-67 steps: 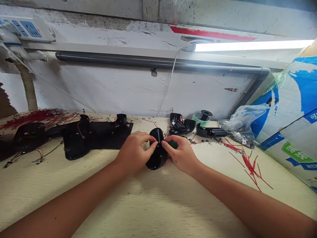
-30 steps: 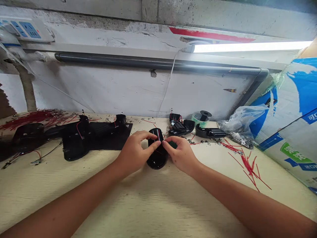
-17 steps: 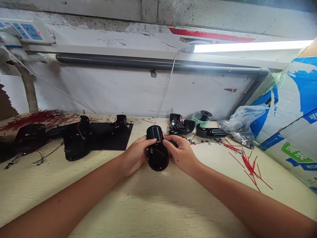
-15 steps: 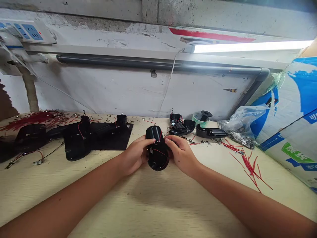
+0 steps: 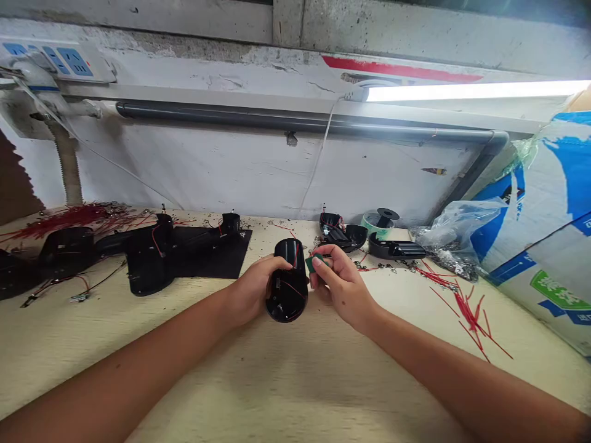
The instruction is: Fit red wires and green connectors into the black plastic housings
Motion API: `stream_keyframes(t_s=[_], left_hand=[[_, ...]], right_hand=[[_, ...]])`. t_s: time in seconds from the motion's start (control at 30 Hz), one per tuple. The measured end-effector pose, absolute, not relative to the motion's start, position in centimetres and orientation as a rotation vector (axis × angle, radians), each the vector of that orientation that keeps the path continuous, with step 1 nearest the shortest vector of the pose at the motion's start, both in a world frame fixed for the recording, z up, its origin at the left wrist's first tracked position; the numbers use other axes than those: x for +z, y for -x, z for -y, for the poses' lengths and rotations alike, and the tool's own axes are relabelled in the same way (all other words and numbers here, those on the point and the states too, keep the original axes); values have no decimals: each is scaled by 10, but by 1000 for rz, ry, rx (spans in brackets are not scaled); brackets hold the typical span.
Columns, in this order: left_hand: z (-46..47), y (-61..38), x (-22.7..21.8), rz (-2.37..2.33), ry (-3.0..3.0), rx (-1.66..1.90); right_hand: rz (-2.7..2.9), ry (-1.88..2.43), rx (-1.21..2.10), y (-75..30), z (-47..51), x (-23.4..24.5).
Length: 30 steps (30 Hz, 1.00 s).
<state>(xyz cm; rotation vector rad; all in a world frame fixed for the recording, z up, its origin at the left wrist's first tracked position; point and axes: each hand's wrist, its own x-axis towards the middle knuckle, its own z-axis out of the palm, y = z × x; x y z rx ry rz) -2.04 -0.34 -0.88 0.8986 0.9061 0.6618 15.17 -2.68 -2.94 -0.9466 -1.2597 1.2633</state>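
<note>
Left hand (image 5: 249, 292) gripping a black plastic housing (image 5: 287, 301), right hand (image 5: 341, 289) pinching a small green piece (image 5: 314, 264).
Left fingers are curling around the upright housing, thin red wires (image 5: 293, 289) are crossing it, and the green piece is showing just beside it, above a pale workbench (image 5: 138, 369), with a black mat (image 5: 207, 255) lying further left.

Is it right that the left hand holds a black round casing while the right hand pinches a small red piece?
No: the small piece that the right hand pinches is green, not red, as the head view shows. The left hand does hold the black casing.
</note>
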Motion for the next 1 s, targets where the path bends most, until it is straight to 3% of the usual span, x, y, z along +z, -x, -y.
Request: stream_keyframes(t_s=[0.63,1.0], left_hand=[[4,16,-25,-873,-1166,873],[4,19,-19,-842,-1137,775]], right_hand=[[1305,957,1241,-143,34,-34],[1320,985,1278,-142,37,-34]])
